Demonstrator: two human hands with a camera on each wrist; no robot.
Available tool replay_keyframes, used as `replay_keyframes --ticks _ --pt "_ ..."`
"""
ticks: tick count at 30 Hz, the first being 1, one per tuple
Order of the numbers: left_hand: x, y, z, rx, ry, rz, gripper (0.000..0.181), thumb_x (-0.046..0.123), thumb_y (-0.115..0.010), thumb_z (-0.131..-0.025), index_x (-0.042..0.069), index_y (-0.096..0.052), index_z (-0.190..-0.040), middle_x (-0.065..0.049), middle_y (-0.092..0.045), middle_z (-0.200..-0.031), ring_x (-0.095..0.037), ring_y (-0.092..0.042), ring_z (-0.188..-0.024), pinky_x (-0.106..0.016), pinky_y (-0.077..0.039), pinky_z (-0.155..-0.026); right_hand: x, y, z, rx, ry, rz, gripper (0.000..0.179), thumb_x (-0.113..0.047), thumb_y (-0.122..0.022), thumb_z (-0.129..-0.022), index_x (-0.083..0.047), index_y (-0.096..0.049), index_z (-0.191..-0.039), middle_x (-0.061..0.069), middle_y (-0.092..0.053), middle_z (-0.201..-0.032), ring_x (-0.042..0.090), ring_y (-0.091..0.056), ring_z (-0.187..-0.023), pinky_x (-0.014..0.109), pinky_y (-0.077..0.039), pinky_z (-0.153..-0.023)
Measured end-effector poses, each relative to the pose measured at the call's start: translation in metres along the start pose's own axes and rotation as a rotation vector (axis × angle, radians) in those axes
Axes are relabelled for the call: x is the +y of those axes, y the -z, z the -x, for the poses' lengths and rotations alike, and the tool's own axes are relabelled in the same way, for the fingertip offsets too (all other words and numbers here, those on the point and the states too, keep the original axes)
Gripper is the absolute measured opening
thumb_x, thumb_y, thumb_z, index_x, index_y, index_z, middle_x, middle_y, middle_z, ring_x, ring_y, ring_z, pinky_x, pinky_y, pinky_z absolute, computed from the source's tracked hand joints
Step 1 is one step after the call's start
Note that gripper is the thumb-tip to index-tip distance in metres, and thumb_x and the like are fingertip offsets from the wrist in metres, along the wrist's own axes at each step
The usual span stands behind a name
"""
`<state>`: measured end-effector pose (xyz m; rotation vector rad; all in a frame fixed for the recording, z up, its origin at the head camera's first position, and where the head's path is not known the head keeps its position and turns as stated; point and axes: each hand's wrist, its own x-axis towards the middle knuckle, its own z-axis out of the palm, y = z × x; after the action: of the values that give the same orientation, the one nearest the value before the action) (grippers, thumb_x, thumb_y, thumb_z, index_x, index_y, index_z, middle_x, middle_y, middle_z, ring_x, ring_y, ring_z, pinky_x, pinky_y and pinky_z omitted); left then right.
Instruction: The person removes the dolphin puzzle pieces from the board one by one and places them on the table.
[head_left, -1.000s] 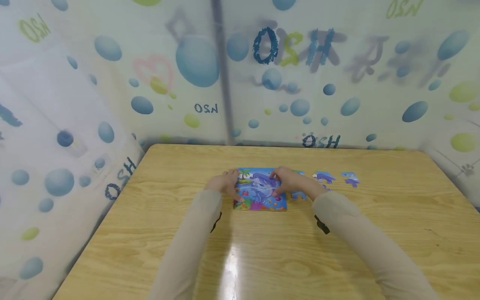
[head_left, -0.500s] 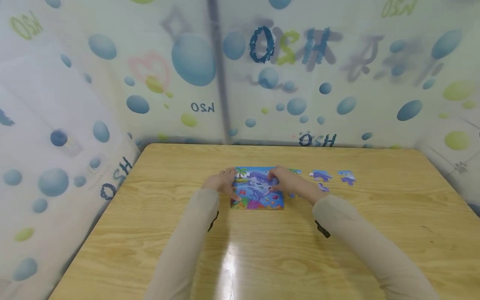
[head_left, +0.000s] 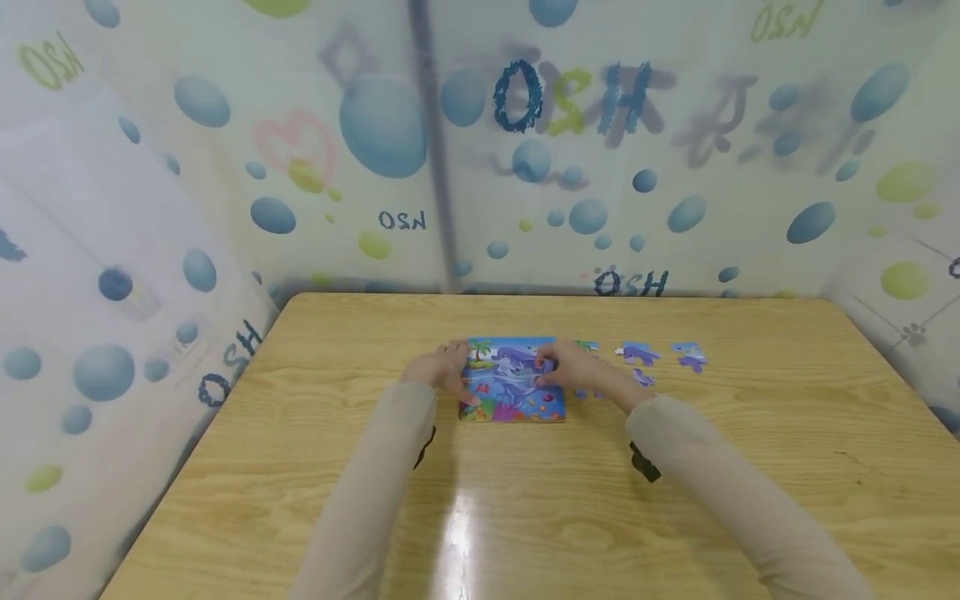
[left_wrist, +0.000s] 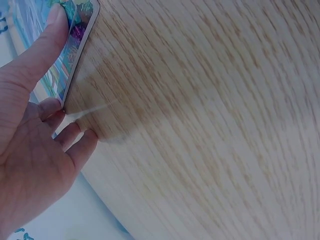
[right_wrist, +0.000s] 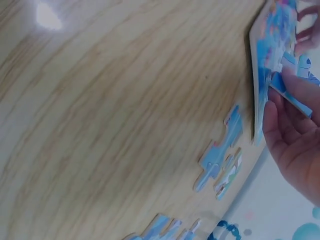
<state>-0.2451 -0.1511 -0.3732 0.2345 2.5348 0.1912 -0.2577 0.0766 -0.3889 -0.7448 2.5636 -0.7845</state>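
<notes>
Little is changing over the last second: left hand [head_left: 441, 368] is gripping the puzzle board [head_left: 513, 408] at its left edge; right hand [head_left: 576, 367] is pinching a piece [right_wrist: 291, 97] over its right side, apparently still unseated. Loose pieces [head_left: 641, 353] are lying rightward.

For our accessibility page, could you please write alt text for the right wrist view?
A right hand pinches a blue puzzle piece at a colourful puzzle board. Loose pieces lie on the wood-grain table, and part of the left hand shows at top right.
</notes>
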Motion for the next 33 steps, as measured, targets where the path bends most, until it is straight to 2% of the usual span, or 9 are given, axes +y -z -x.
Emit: replay_keyframes --ticks 6,13,15,18,20,22,25,30,33 --pt "0.001 -0.001 0.0 -0.001 -0.006 0.013 0.102 0.045 -0.068 -0.077 0.007 -0.004 -0.147 -0.012 -0.004 -0.155 -0.029 -0.006 -0.143 -0.045 -0.016 -0.115 0.008 0.009 0.006 -0.003 0.03 -0.083 0.016 -0.011 -0.062 -0.086 -0.001 -0.06 -0.098 0.007 -0.054 -0.086 0.013 -0.039 -0.065 0.023 -0.036 -0.058" --pt "-0.001 -0.001 -0.002 0.002 -0.009 0.004 0.104 0.046 -0.068 -0.077 0.007 -0.003 -0.148 -0.012 -0.004 -0.155 -0.03 -0.006 -0.143 -0.046 -0.017 -0.115 0.021 0.02 0.015 -0.039 -0.008 -0.165 0.02 -0.007 -0.054 -0.09 0.004 -0.054 -0.107 0.004 -0.05 -0.065 0.011 -0.039 -0.056 0.024 -0.041 -0.059" --pt "-0.001 -0.001 -0.002 0.002 -0.011 0.006 0.105 0.046 -0.069 -0.077 0.006 -0.003 -0.147 -0.012 -0.005 -0.155 -0.03 -0.006 -0.143 -0.045 -0.016 -0.115 0.025 0.021 0.017 -0.057 -0.03 -0.223 0.02 -0.004 -0.05 -0.092 0.007 -0.051 -0.108 0.005 -0.053 -0.069 0.011 -0.048 -0.059 0.026 -0.048 -0.063" --pt "-0.003 -0.001 -0.003 0.006 -0.016 0.006 0.104 0.045 -0.069 -0.077 0.005 -0.004 -0.147 -0.013 -0.005 -0.155 -0.03 -0.007 -0.142 -0.045 -0.016 -0.115 0.03 0.023 0.021 -0.067 -0.073 -0.286 0.021 -0.003 -0.046 -0.094 0.008 -0.049 -0.111 0.012 -0.056 -0.082 0.018 -0.06 -0.074 0.03 -0.054 -0.073" --pt "-0.004 -0.001 -0.004 0.008 -0.015 0.007 0.103 0.045 -0.069 -0.077 0.005 -0.005 -0.147 -0.013 -0.006 -0.155 -0.031 -0.007 -0.142 -0.046 -0.016 -0.115 0.033 0.025 0.023 -0.066 -0.089 -0.288 0.021 -0.004 -0.046 -0.094 0.008 -0.049 -0.111 0.016 -0.058 -0.089 0.023 -0.064 -0.083 0.032 -0.055 -0.076" --pt "-0.004 -0.001 -0.004 0.01 -0.018 0.002 0.103 0.045 -0.069 -0.077 0.005 -0.006 -0.147 -0.014 -0.006 -0.155 -0.031 -0.008 -0.142 -0.046 -0.016 -0.115 0.035 0.026 0.027 -0.059 -0.097 -0.274 0.021 -0.006 -0.047 -0.094 0.008 -0.049 -0.111 0.017 -0.058 -0.088 0.026 -0.063 -0.084 0.033 -0.054 -0.075" --pt "-0.005 -0.001 -0.003 0.004 -0.018 -0.011 0.103 0.046 -0.068 -0.077 0.004 -0.005 -0.147 -0.014 -0.004 -0.155 -0.032 -0.006 -0.142 -0.046 -0.014 -0.115 0.039 0.03 0.033 -0.048 -0.097 -0.269 0.02 -0.008 -0.048 -0.094 0.007 -0.05 -0.108 0.013 -0.057 -0.083 0.022 -0.06 -0.078 0.033 -0.052 -0.072" --pt "-0.003 -0.001 -0.003 0.001 -0.01 -0.017 0.104 0.046 -0.068 -0.078 0.005 -0.003 -0.147 -0.013 -0.002 -0.155 -0.031 -0.005 -0.142 -0.045 -0.014 -0.115 0.048 0.039 0.045 -0.033 -0.117 -0.251 0.015 -0.009 -0.047 -0.094 0.005 -0.049 -0.101 0.004 -0.048 -0.073 0.013 -0.046 -0.064 0.031 -0.045 -0.063" --pt "-0.001 0.0 -0.003 -0.001 -0.011 -0.009 0.103 0.046 -0.068 -0.078 0.005 -0.004 -0.147 -0.013 -0.003 -0.155 -0.031 -0.005 -0.142 -0.047 -0.014 -0.115 0.053 0.045 0.055 -0.024 -0.16 -0.239 0.016 -0.01 -0.045 -0.095 0.005 -0.047 -0.103 0.006 -0.048 -0.079 0.016 -0.05 -0.07 0.033 -0.049 -0.067"
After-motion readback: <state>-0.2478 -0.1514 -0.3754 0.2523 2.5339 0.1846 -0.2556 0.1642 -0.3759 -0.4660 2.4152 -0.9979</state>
